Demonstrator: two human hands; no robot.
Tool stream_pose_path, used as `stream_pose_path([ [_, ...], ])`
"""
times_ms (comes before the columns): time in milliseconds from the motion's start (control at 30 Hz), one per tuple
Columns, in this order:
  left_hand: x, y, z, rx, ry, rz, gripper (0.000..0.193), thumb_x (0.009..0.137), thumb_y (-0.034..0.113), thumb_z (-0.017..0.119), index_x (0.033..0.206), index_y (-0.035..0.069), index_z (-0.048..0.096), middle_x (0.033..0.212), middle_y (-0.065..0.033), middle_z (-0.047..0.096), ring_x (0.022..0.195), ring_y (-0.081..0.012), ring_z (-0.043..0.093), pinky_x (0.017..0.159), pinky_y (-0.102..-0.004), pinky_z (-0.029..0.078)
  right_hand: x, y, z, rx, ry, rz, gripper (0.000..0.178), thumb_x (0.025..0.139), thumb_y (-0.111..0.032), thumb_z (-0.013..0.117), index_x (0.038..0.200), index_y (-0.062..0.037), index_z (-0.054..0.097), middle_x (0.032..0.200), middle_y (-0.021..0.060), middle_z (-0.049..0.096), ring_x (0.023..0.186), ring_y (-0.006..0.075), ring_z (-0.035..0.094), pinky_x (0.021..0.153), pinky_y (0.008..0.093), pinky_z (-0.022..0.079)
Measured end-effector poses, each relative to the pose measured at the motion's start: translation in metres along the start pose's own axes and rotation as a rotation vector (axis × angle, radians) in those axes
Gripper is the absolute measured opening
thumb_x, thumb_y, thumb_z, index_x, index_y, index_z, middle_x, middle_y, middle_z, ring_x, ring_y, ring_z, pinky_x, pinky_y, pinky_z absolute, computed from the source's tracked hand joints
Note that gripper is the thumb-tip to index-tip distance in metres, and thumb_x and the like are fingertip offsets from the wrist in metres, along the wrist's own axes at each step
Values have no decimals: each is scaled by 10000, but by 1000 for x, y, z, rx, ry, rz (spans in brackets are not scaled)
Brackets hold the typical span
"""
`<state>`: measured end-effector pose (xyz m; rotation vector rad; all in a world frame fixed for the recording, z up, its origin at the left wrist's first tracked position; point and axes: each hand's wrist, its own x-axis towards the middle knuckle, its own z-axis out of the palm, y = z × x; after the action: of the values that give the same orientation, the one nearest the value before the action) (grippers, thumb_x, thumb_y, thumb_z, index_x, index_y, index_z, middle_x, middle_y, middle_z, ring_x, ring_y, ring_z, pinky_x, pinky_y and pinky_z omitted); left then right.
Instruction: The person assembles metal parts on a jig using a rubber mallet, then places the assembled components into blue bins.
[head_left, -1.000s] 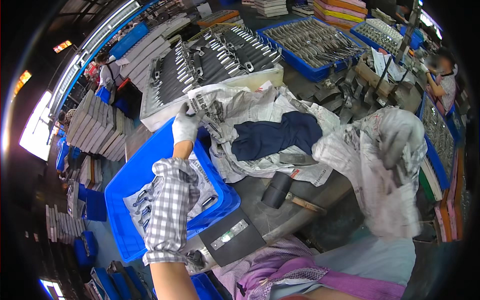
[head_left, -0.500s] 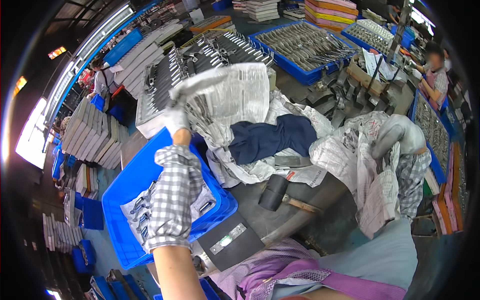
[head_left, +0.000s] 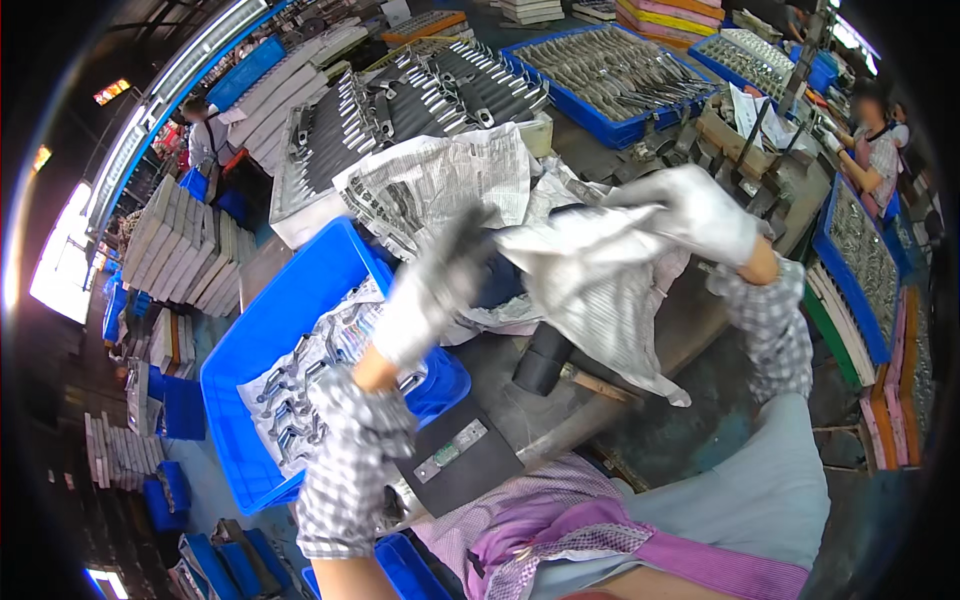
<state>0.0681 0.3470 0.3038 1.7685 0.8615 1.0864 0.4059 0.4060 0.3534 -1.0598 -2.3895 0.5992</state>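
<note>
My right hand [head_left: 705,215], in a pale work glove with dark smudges, grips the upper edge of a crumpled newspaper sheet [head_left: 600,300] that hangs over the bench. My left hand [head_left: 425,300], also gloved, is raised between that sheet and a blue plastic bin [head_left: 222,430]; motion smears its fingers. Inside the bin, several shiny metal parts [head_left: 290,400] lie in rows on newspaper. Another newspaper sheet [head_left: 440,180] lies behind my left hand. A navy cloth [head_left: 500,282] is mostly hidden. Below the held sheet rests a black-headed mallet [head_left: 543,362] with a wooden handle.
Near the bench edge lies a black pad [head_left: 440,480] with a metal strip [head_left: 450,452]. Behind is a white-sided tray [head_left: 295,215] of metal tools. A blue tray [head_left: 625,155] of metal pieces stands farther back. Co-workers [head_left: 875,165] are at far right and left.
My right hand has lifted the newspaper sheet and carried it left over the mallet and cloth. My left hand has let go of the other sheet, coming back and right; that sheet now lies lower.
</note>
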Motion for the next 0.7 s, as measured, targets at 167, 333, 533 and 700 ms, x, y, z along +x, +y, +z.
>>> stream_pose_path([
  [167, -73, 15, 41, -32, 250, -520, 444, 878, 294, 750, 1143, -49, 657, 1033, -102, 711, 916, -116, 627, 828, -300, 510, 55, -72, 46, -376, 251, -284, 353, 795, -175, 669, 1121, -81, 768, 1000, 175, 750, 899, 344, 727, 809, 419, 576],
  [333, -154, 1, 77, -770, 874, -358, 299, 922, 93, 693, 1194, -25, 664, 1034, -32, 671, 926, -104, 610, 843, -257, 504, 34, -185, 120, -368, 246, -613, 387, 801, -65, 673, 1185, -70, 721, 1056, 152, 732, 859, 344, 711, 748, 418, 561],
  [533, -358, 0, 59, 105, 1325, -555, 526, 872, 37, 658, 1379, -62, 564, 950, -107, 724, 759, -162, 662, 710, -343, 541, 14, -313, 224, -224, -96, -932, 423, 740, -20, 723, 1154, -101, 738, 883, 107, 693, 769, 306, 682, 701, 412, 539],
  [700, -581, 15, 134, -15, 1812, -582, 453, 910, 58, 714, 1342, -25, 606, 1169, -151, 729, 1092, -237, 690, 1002, -335, 522, -34, -465, 385, -130, -306, -1380, 303, 795, -145, 746, 1094, -190, 740, 770, 68, 676, 666, 264, 680, 588, 383, 527],
])
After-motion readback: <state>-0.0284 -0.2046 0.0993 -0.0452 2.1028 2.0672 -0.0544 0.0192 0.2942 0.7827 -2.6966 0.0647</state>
